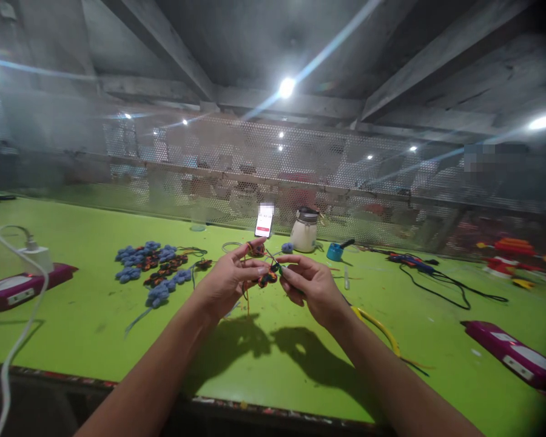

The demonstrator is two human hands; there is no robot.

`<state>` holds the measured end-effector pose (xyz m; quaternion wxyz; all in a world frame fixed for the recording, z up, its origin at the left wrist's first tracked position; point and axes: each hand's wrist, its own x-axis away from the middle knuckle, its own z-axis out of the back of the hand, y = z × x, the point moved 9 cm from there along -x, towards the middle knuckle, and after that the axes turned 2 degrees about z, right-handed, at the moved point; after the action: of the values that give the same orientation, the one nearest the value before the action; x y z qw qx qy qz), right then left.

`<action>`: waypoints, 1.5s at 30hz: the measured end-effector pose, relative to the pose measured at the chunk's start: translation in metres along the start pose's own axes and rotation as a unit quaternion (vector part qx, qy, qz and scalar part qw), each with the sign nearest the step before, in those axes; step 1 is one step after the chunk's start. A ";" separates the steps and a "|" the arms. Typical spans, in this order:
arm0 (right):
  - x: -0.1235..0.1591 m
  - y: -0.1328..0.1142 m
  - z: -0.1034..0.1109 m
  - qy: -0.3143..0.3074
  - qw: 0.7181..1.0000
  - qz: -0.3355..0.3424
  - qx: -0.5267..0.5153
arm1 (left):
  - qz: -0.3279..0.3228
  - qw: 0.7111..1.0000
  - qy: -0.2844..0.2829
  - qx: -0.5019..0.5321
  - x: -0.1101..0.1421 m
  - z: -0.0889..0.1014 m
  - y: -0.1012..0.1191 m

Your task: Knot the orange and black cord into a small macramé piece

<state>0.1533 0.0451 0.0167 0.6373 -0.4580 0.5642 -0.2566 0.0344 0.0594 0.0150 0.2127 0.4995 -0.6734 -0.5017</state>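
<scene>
As the head camera looks down over the green table (95,340), both hands are busy at the centre! The left hand (230,276) pinches a small dark-and-orange knitted piece (268,278) between thumb and fingers, its forefinger lifted, with a strand of yarn (248,300) hanging below. In from three o'clock comes the right hand (307,282), thumb and fingers pinched on a slim tool (280,269), mostly hidden, its tip right up against the piece; exactly what kind it is, I cannot tell. So the piece sits off the table, between the two sets of fingertips, and the hands' shadows spread at six o'clock.

Round the dial from the piece we go: at twelve, a phone (264,222) stands with its screen lit; at one, a pale jug (304,232) with a dark lid; at two, a little blue pot (334,251). Three o'clock has a tangle of dark cable (455,290) and, farther out, red toys (505,266). Down at four curves a yellow tube (377,325). And over at nine, a cluster of blue woolly flowers (159,294) lies mixed with dark-and-orange ones (161,270), a purple power strip (31,285) well beyond them!
</scene>
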 end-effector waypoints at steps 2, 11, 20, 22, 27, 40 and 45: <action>-0.001 -0.003 0.002 -0.011 1.000 0.006 0.027 | -0.011 1.000 0.000 -0.015 0.002 -0.001 0.002; -0.001 0.000 0.000 0.002 0.999 -0.008 0.046 | -0.095 0.988 0.054 -0.109 0.005 -0.003 0.018; 0.003 0.014 -0.003 0.045 0.995 -0.063 -0.056 | -0.092 0.988 0.071 -0.099 0.001 0.005 0.013; 0.004 0.016 -0.004 0.050 0.994 -0.073 -0.067 | -0.080 0.991 0.067 -0.082 0.000 0.007 0.010; 0.003 0.015 -0.004 0.045 0.995 -0.069 -0.048 | -0.052 0.995 0.040 -0.068 0.001 0.005 0.006; 0.000 0.002 0.006 -0.027 0.995 -0.067 0.067 | -0.026 0.999 0.024 -0.033 0.002 0.006 0.008; -0.002 -0.005 0.010 -0.038 0.994 -0.049 0.092 | -0.017 1.000 0.009 -0.009 0.002 0.002 0.008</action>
<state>0.1631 0.0470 0.0214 0.6841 -0.4340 0.4905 -0.3210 0.0283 0.0579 0.0211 0.2151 0.5137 -0.6579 -0.5069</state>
